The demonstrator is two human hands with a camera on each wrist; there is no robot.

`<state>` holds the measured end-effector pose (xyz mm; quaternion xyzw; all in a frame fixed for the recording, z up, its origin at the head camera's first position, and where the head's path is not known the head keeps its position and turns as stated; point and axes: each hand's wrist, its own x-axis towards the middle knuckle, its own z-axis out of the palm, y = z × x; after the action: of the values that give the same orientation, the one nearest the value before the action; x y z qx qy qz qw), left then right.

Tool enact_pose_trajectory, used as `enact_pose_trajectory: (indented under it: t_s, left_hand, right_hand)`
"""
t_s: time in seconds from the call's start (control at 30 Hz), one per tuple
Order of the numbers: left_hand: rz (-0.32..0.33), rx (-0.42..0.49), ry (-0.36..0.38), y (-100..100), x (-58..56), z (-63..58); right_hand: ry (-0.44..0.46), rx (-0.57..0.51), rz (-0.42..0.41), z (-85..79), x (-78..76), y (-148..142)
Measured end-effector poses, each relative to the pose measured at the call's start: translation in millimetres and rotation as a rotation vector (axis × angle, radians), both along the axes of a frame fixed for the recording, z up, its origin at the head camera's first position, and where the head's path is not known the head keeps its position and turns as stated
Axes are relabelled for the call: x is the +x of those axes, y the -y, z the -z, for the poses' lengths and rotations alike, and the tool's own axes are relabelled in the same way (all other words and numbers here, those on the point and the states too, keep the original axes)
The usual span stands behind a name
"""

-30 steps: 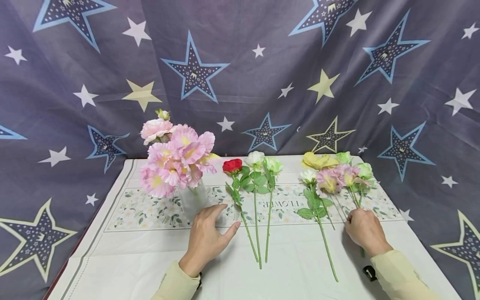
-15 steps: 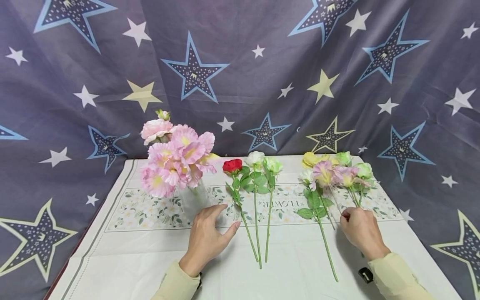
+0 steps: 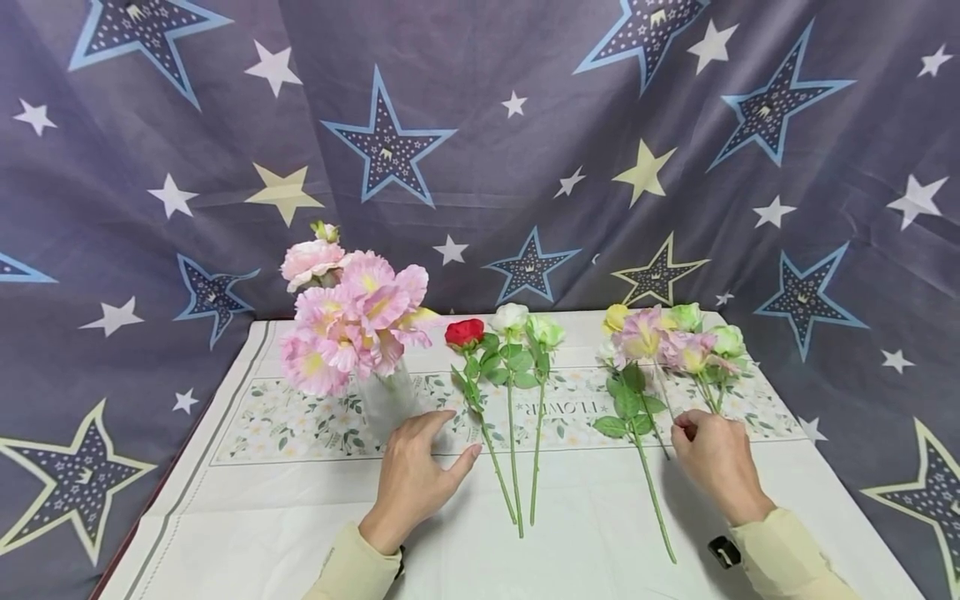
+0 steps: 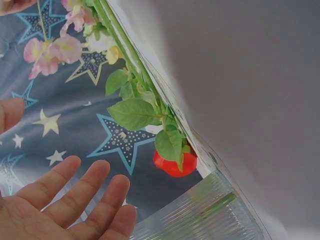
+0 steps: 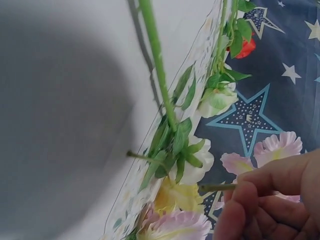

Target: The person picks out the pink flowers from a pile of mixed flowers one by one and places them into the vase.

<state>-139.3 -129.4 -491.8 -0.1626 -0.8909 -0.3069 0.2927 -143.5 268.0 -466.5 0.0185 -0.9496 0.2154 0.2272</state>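
Observation:
My right hand (image 3: 716,458) pinches the thin stem of a pink artificial flower (image 3: 640,335) between thumb and fingers. In the right wrist view the cut stem end (image 5: 215,187) pokes out past the fingertips. The bloom overlaps a yellow flower (image 3: 615,317) and a white rose lying behind it. My left hand (image 3: 420,475) has its fingers spread beside a clear ribbed vase (image 3: 388,407) and holds nothing. Several pink flowers (image 3: 352,321) fill that vase, their heads leaning left. In the left wrist view the vase (image 4: 195,215) is just past the fingertips.
A red rose (image 3: 464,332), a white rose (image 3: 511,318) and a pale green rose (image 3: 547,331) lie side by side mid-table. At the right, another pink flower (image 3: 690,350) and green roses (image 3: 726,342) lie together. A star-patterned curtain (image 3: 480,150) hangs behind the white tablecloth (image 3: 300,525).
My right hand has moved a little to the left with the pink flower, whose bloom has shifted left and up over the yellow one. The left hand stays still.

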Motion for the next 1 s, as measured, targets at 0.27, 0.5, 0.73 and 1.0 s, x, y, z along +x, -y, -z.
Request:
enact_pose_trajectory:
  t_s: [0.27,0.5,0.73,1.0]
  left_hand:
    - [0.002,0.002,0.003,-1.4,0.5,0.2]
    - [-0.001,0.002,0.003,-2.2,0.9,-0.6]
    - [0.003,0.008,0.0,-3.3,0.7,0.2]
    - [0.001,0.005,0.015,-3.8,1.6,0.2]
  right_hand:
    - [-0.045,-0.054,-0.033,-2.5,3.6,15.5]
    - [-0.088,-0.074,-0.056,-2.6,4.9,31.9]
    - [-0.109,-0.119,-0.099,-4.5,5.7,46.8]
    - [-0.122,-0.155,-0.139,-6.5,7.4,63.1]
